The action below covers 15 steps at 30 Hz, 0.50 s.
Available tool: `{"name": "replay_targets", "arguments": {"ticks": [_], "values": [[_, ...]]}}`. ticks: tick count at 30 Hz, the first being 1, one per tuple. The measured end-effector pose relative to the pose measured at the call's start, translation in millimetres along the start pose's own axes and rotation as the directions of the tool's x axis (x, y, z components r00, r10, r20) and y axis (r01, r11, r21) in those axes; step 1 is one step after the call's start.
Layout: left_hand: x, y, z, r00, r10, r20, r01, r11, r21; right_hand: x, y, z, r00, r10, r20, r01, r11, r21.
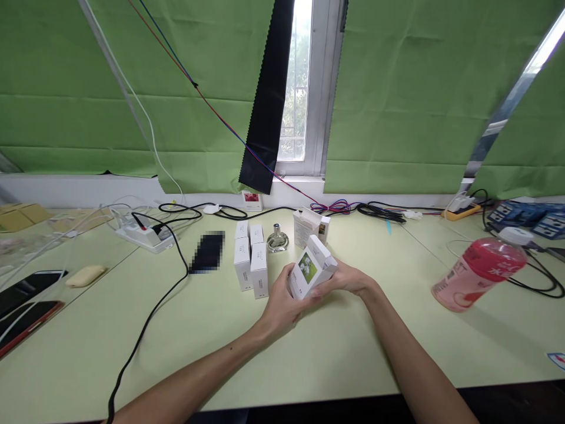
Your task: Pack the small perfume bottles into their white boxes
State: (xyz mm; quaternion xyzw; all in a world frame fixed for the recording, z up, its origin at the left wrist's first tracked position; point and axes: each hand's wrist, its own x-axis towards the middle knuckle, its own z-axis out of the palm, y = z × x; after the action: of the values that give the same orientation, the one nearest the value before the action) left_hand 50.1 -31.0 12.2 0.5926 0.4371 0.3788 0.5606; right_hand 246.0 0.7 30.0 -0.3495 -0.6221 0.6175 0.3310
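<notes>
Both hands (282, 300) around white box (311, 268)

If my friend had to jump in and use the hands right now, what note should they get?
Left hand: grips the lower end of the small white box with a flower picture.
Right hand: holds the same box from the right side, up off the table.
Nearby: four white boxes lie side by side to the left; a small glass bottle stands behind them; one open box sits farther back.
Done: four boxes lined up.
Left: the held box is not set down yet, and its top flap looks open.
</notes>
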Motion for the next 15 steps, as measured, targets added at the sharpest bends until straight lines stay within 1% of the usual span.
{"name": "replay_targets", "arguments": {"ticks": [3,6,12,15], "values": [[-0.3,2.1,0.8,1.0,0.0,-0.005,0.0,1.0,-0.017,1.1,0.7,-1.0,1.0,-0.008,-0.011,0.008,1.0,-0.016],[-0.1,3.2,0.9,1.0,0.026,-0.012,-0.026,0.999,-0.026,2.9,2.6,-2.4,1.0,-0.018,-0.008,0.018,1.0,-0.017],[0.2,-2.5,-0.2,0.994,0.094,-0.052,-0.09,0.993,0.078,3.9,5.8,-3.6,0.998,-0.052,-0.019,0.051,0.998,-0.033],[0.2,-5.3,-0.2,0.987,0.136,-0.09,-0.123,0.984,0.129,3.6,6.6,-4.4,0.996,-0.079,-0.029,0.077,0.996,-0.044]]}}
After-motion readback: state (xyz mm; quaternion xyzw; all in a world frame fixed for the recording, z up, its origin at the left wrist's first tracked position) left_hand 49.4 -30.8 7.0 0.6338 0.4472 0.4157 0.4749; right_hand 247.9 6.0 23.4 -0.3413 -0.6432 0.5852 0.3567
